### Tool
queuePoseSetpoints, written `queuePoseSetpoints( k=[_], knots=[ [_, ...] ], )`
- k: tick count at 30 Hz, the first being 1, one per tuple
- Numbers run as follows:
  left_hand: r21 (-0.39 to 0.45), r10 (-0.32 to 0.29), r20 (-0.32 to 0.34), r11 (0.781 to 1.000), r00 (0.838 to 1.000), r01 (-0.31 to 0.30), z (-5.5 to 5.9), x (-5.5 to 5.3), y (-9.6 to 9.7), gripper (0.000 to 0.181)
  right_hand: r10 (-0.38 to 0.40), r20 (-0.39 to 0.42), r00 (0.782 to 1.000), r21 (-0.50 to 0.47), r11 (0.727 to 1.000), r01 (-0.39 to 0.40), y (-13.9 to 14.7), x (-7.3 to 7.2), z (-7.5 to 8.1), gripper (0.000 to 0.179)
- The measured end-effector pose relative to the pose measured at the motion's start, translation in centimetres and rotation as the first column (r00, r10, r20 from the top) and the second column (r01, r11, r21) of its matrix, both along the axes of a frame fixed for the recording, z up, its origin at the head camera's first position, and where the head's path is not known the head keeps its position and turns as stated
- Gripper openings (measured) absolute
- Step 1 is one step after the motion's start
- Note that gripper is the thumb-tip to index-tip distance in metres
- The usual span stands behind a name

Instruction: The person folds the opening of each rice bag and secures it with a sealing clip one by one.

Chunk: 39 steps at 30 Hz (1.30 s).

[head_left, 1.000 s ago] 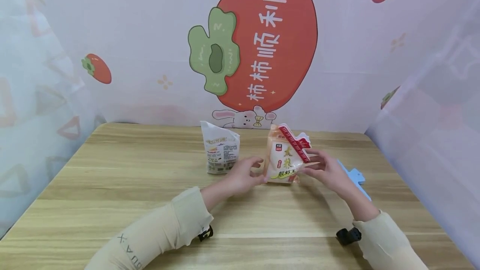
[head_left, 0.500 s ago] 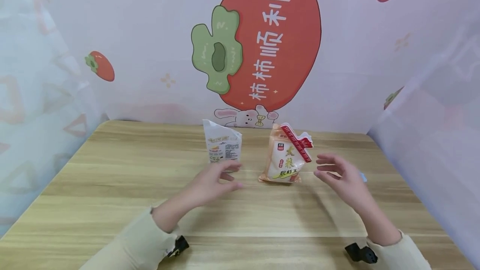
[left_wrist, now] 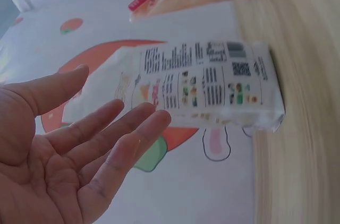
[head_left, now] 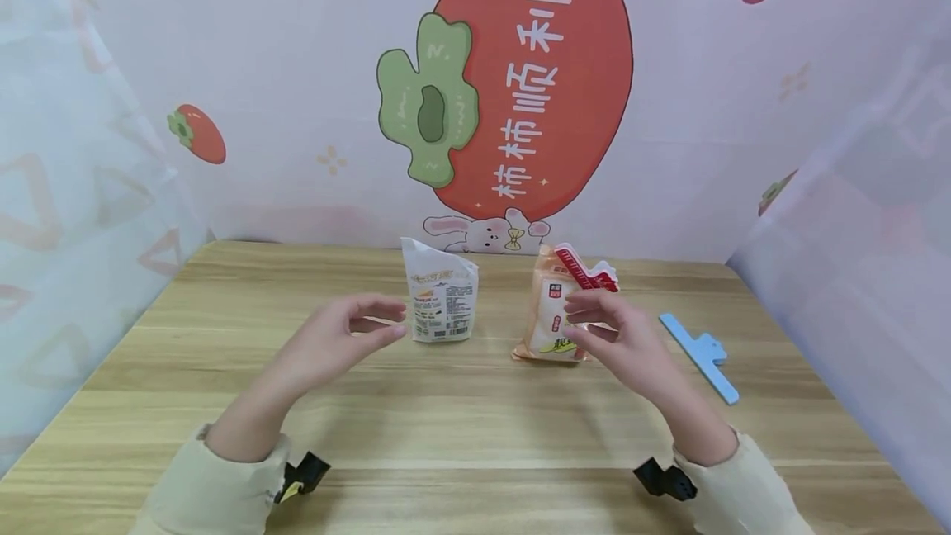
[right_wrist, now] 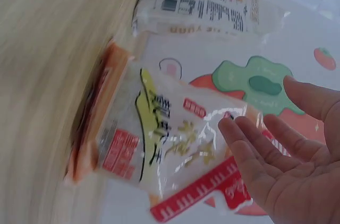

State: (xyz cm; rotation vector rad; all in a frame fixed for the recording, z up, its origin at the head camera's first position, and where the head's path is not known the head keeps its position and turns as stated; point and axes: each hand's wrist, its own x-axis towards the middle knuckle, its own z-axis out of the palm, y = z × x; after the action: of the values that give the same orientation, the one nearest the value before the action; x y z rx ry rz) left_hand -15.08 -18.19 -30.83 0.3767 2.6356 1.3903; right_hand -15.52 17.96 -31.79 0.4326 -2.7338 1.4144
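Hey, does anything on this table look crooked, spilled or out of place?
Nothing looks spilled. The red clip runs diagonally across an upper corner of the orange-edged bag, so it looks askew. The blue clip lies loose on the table, clipped to nothing.

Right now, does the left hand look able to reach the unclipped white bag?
Probably yes: the left hand is empty and close to the unclipped white bag, with nothing visible between them.

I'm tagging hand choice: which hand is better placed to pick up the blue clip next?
Probably the right hand: it looks empty and the blue clip lies to its right on the table. The left hand looks empty too, but is by the white bag, farther from the blue clip.
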Motion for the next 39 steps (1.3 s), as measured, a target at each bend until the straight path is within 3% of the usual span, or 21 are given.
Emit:
queuePoseSetpoints(
  k=[6,13,25,31,39],
  knots=[
    [0.010,0.016,-0.010,1.000,1.000,-0.016,-0.1,-0.7,-0.9,0.041,0.041,0.026,0.999,-0.043,0.998,-0.040,-2.0,-1.2,-0.5,0.043],
    [0.018,0.020,0.000,1.000,1.000,-0.020,-1.6,-2.3,-1.2,0.046,0.108,0.023,0.994,-0.066,0.992,-0.106,-4.3,-2.6,-1.3,0.044],
    [0.059,-0.006,0.013,0.998,1.000,0.006,-2.9,-5.2,0.2,0.051,0.120,0.114,0.986,-0.095,0.989,-0.109,-7.8,-4.7,-2.1,0.048],
    [0.074,-0.016,0.044,0.997,0.999,0.013,-3.5,-5.6,0.9,0.053,0.141,0.176,0.974,-0.112,0.986,-0.122,-9.0,-5.5,-3.1,0.052],
    [0.084,-0.020,0.042,0.996,0.999,0.016,-3.7,-5.7,1.4,0.050,0.164,0.174,0.971,-0.138,0.980,-0.141,-9.8,-5.8,-3.6,0.054]
  ],
)
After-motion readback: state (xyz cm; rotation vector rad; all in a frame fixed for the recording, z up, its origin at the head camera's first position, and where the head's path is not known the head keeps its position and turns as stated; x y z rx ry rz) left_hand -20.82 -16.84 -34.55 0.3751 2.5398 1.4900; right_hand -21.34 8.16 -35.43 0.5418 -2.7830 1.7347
